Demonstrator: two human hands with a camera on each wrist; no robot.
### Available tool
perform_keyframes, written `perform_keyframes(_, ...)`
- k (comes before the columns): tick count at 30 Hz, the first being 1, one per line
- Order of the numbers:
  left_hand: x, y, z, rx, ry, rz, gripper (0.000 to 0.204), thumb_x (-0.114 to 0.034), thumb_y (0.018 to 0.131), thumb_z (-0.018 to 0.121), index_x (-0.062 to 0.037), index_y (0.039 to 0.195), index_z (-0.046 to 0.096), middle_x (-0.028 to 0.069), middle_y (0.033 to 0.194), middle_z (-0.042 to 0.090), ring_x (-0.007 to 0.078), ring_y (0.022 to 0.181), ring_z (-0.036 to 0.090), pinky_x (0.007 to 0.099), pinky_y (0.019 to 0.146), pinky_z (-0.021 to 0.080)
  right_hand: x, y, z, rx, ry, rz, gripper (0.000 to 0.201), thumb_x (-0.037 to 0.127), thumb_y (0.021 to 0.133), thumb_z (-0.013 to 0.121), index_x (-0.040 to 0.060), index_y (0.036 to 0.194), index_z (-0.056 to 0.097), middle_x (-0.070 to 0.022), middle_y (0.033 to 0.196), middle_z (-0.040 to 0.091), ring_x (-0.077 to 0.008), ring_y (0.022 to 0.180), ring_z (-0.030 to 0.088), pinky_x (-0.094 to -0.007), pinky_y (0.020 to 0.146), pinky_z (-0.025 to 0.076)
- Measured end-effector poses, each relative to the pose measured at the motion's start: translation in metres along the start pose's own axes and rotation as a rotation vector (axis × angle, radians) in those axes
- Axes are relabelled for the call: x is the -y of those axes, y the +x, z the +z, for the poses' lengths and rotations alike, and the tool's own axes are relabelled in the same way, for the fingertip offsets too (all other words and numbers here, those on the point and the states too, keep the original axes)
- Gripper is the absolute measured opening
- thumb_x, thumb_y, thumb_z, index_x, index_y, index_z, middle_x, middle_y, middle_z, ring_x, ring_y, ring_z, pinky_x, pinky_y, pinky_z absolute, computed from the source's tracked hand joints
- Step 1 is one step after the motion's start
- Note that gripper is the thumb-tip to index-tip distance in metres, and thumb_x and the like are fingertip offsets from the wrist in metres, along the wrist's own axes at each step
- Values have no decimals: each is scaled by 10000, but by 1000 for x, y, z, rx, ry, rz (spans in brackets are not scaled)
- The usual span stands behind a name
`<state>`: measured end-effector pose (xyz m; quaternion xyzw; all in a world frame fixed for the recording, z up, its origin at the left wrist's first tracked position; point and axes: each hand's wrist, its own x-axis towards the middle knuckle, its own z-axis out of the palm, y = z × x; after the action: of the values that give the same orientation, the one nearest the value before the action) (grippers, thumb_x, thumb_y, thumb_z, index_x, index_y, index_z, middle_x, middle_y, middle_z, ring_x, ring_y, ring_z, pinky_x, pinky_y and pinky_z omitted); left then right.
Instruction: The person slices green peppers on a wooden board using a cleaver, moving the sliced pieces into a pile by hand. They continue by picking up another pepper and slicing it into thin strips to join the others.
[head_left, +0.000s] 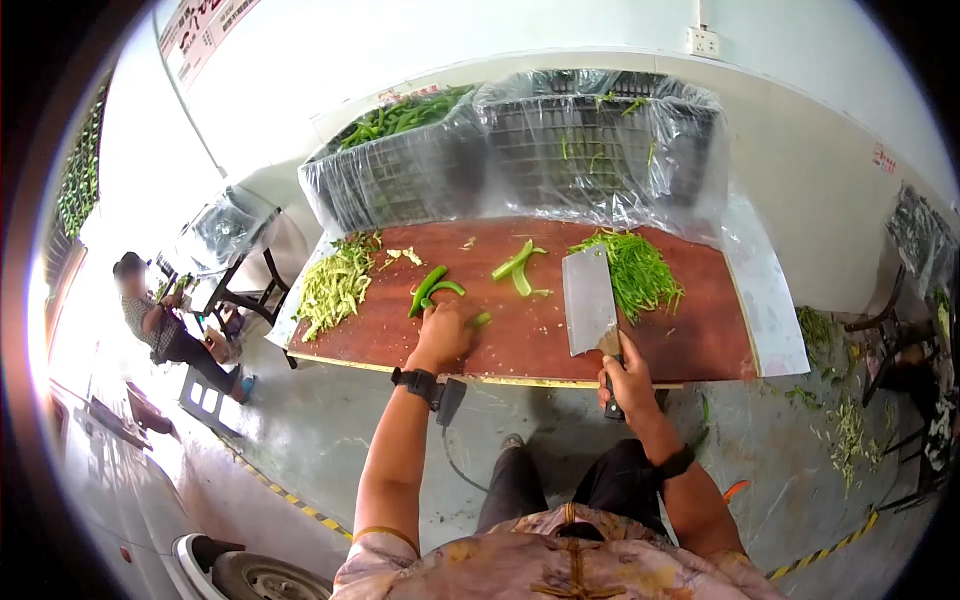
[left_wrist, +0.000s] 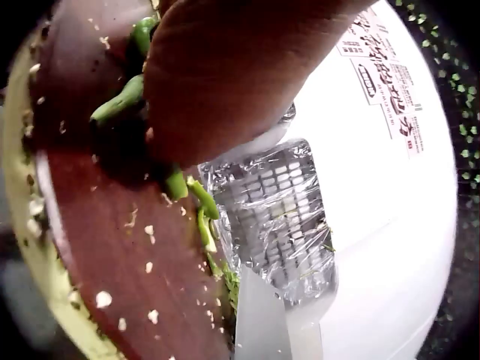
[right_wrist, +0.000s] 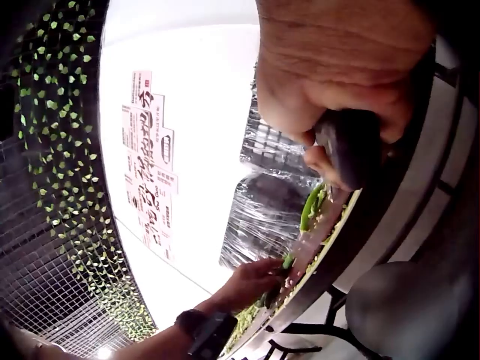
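At far left of the board [head_left: 520,345] we see a heap of shreds [head_left: 335,285], with a lined crate of peppers [head_left: 400,115] behind it. Next, the left hand [head_left: 442,335] lies knuckles-up on 2 peppers [head_left: 432,287], fingers curled over them; a stub [head_left: 482,319] sits just beside it. Further right lie 2 halved pieces [head_left: 518,265]. The cleaver [head_left: 589,300] rests flat on the board, its handle gripped by the right hand [head_left: 628,378] at the near edge. A second shred pile [head_left: 640,270] lies just right of the blade, before a second lined crate [head_left: 600,140]
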<state>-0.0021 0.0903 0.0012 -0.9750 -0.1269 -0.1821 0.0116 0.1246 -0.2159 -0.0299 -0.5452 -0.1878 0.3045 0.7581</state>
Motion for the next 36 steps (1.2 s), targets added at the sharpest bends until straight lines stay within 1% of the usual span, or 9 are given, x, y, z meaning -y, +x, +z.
perform_keyframes(4,-31,0,0,-60,-80,18,242,-179,785,617,-165,1017,682,85,1004,661,295,982,601,459,802,464,-5,3,-5,17,-15,-36,569,85,946,481,71,1473,269,8,582,442,-100,428,431,-289,383,391)
perform_keyframes(7,-84,-7,-9,-293,-205,163,280,-76,721,617,-157,981,682,67,949,634,307,902,582,450,748,455,0,-11,-10,38,-19,-18,572,110,948,494,83,1474,271,9,600,446,-98,441,435,-287,395,401)
perform_keyframes(12,-124,-17,7,-311,-138,201,255,-125,768,650,-165,1017,686,47,900,587,277,863,547,422,756,430,-1,-54,-24,82,0,63,567,146,952,507,100,1471,284,-1,637,468,-106,450,444,-289,421,430)
perform_keyframes(14,-135,-17,6,-283,-111,106,224,-81,723,616,-147,928,678,62,906,612,293,842,564,434,694,449,-7,-74,-27,71,-6,79,530,143,957,493,114,1458,321,-8,647,476,-111,448,446,-291,435,444)
perform_keyframes(18,-134,-13,11,-318,-168,107,203,-69,724,616,-141,905,674,65,854,606,297,802,570,430,692,462,-11,-97,-30,47,116,217,345,162,968,490,137,1308,434,-22,651,483,-114,468,463,-297,441,447)
perform_keyframes(19,-133,-13,11,-341,-217,146,246,-63,741,628,-131,971,678,77,843,604,308,798,562,430,692,463,-16,-99,-33,49,158,236,289,175,973,493,135,1255,443,-23,664,481,-116,475,466,-297,440,445)
perform_keyframes(23,-133,-21,11,-249,-172,119,312,-49,770,636,-111,1073,679,102,866,610,328,801,557,428,695,474,-26,-103,-38,60,263,247,294,182,982,479,130,1268,438,-24,683,482,-111,481,463,-293,441,443)
perform_keyframes(26,-137,-23,4,-273,-219,199,324,-49,783,631,-110,1098,676,120,898,606,331,809,555,424,707,476,-19,-104,-38,93,254,249,300,191,991,465,129,1282,431,-26,706,484,-108,493,464,-291,444,442)
perform_keyframes(36,-132,-27,7,-226,-240,170,367,-35,758,645,-107,1117,673,111,964,596,324,859,548,419,755,487,-9,-105,-36,127,312,340,311,196,996,464,149,1301,427,-29,715,468,-106,491,440,-288,460,423)
